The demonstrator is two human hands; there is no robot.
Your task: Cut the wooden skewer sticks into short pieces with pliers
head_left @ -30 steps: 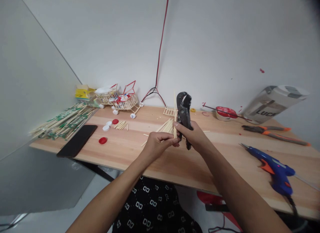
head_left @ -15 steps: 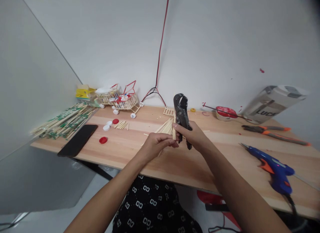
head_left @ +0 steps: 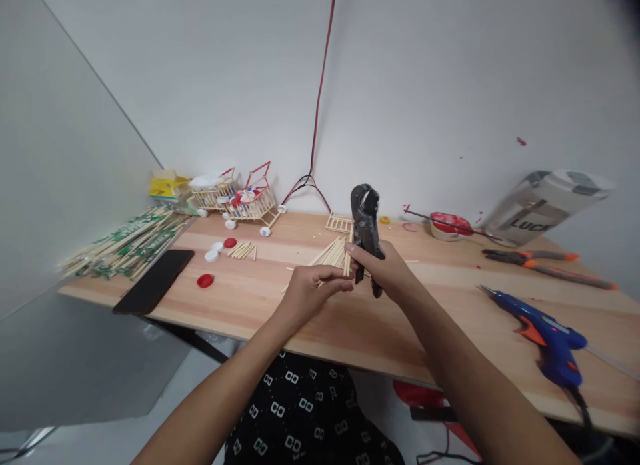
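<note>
My right hand [head_left: 383, 265] is closed around a black hand cutter [head_left: 367, 222] with its head pointing up. The thumb of that hand also presses a couple of thin wooden sticks [head_left: 348, 260] upright against the tool's left side. My left hand [head_left: 313, 292] is closed, its thumb and fingertips at the lower end of these sticks. Just behind the hands, a fanned pile of cut wooden sticks [head_left: 330, 252] lies on the wooden table [head_left: 280, 312]. A small stick grid [head_left: 340, 222] rests further back.
Two miniature stick carts [head_left: 257, 205] stand back left, near bottle caps [head_left: 205, 280], short sticks [head_left: 243, 251], a phone [head_left: 155, 282] and bagged skewers [head_left: 135, 242]. On the right are a blue glue gun [head_left: 545, 332], orange-handled pliers [head_left: 545, 260], a red-stained cup [head_left: 451, 226] and a paper bag [head_left: 545, 208].
The cutter and sticks have shifted very slightly in my right hand's grip, and my left fingertips sit a little lower on the stick ends. The view has moved slightly; the table items stay put.
</note>
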